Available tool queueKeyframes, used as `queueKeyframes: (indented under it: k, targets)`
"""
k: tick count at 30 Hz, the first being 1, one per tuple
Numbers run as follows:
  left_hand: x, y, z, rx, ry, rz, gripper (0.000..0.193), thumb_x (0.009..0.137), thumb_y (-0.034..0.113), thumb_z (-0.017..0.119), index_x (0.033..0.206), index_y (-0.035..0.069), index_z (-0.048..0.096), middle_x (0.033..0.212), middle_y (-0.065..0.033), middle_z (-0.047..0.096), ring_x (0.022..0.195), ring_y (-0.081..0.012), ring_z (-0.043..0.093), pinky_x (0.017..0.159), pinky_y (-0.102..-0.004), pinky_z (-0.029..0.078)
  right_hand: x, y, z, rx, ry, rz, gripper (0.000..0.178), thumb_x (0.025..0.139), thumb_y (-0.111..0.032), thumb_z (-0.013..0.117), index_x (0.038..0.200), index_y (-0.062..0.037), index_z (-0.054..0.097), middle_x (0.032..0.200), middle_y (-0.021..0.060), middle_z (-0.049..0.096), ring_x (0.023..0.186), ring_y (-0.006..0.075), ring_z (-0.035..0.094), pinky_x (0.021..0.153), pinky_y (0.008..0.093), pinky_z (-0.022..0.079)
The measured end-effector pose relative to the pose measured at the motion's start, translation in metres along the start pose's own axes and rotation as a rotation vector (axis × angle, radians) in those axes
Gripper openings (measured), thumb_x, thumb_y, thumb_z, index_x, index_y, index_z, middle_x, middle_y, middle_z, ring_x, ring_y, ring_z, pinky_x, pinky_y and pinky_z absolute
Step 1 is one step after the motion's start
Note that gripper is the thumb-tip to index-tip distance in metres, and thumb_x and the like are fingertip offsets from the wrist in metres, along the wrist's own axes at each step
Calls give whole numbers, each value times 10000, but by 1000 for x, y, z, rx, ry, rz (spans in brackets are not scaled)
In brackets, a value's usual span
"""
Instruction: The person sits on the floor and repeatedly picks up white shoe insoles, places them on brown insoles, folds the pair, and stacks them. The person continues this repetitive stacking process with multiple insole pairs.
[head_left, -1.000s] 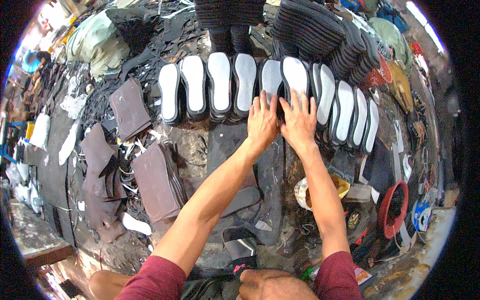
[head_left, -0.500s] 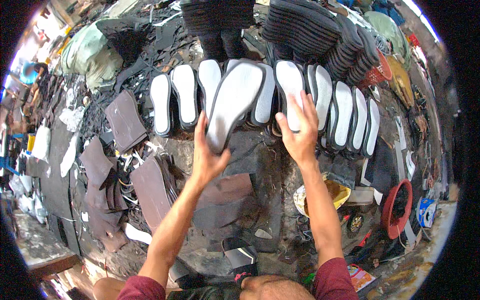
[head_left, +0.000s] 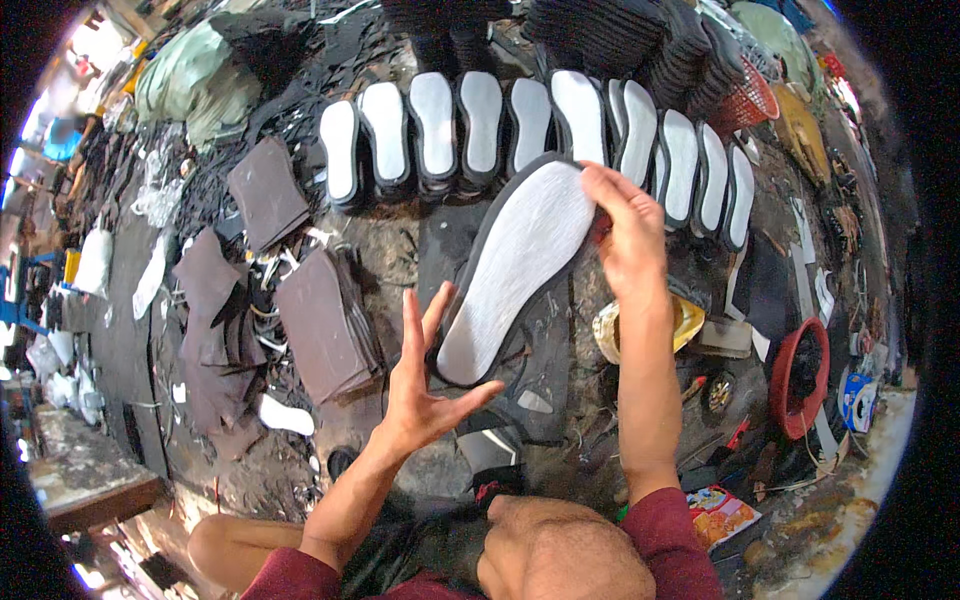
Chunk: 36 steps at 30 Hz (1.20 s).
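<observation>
A shoe sole [head_left: 515, 270] with a white top face and a dark rim is held up at a slant, its wide end to the upper right. My right hand [head_left: 632, 235] pinches it by the edge of that wide end. At its narrow end, my left hand [head_left: 422, 400] has its fingers and thumb spread. Those fingers come close to the rim; whether they touch it I cannot tell. Beyond the hands runs a row of stacked white-topped soles [head_left: 434, 122], resting on the ground side by side.
Brown sheets [head_left: 325, 320] lie piled on the left. Tall dark stacks [head_left: 595, 55] rise behind the row. To the right are a yellow-and-white bag [head_left: 608, 332], a red ring-shaped basket [head_left: 780, 395] and a small wheel [head_left: 718, 392]. Scraps litter the ground.
The slanted sole has come nearer to me, away from the row. My right hand has left the row and gripped its wide end, while my left hand has moved nearer with fingers spread.
</observation>
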<state>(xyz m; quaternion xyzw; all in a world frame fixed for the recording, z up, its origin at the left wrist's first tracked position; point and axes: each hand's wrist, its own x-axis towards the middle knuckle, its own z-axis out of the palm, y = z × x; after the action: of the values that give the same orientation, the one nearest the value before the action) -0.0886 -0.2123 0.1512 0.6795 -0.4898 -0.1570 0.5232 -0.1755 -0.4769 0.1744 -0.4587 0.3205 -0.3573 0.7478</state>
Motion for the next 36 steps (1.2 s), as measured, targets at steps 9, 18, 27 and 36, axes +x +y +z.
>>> queueKeyframes:
  k: [9,18,27,36]
  targets:
    - [-20,50,-5,-827,299,-463,888,786,81,846,1523,22,356,1349,-125,589,1118,-178,622,897,-297,543,-4,6,-2,80,154,18,278,881,-105,753,1123,21,704,1001,80,734,875,166,696,790,276,556]
    - [-22,3,-14,-1328,176,-955,523,953,111,632,1446,17,483,1242,-84,650,938,-140,667,727,-305,598,-53,-12,-30,24,-487,-413,735,738,-315,638,1359,55,506,1530,277,366,1449,409,314,1187,507,257]
    - [-15,0,-7,-955,182,-679,422,1040,264,561,1403,48,560,1090,2,692,894,-45,597,751,-192,463,-46,10,-95,-216,-405,-356,447,598,-111,564,1038,-41,610,1479,271,425,1362,402,430,1154,522,304]
    - [1,-16,8,-760,229,-834,287,954,146,675,1197,-3,704,973,-36,723,850,-65,619,779,-224,497,-76,12,-107,-459,-402,-406,513,620,-24,558,1130,-66,595,1511,263,390,1417,435,364,1169,540,272]
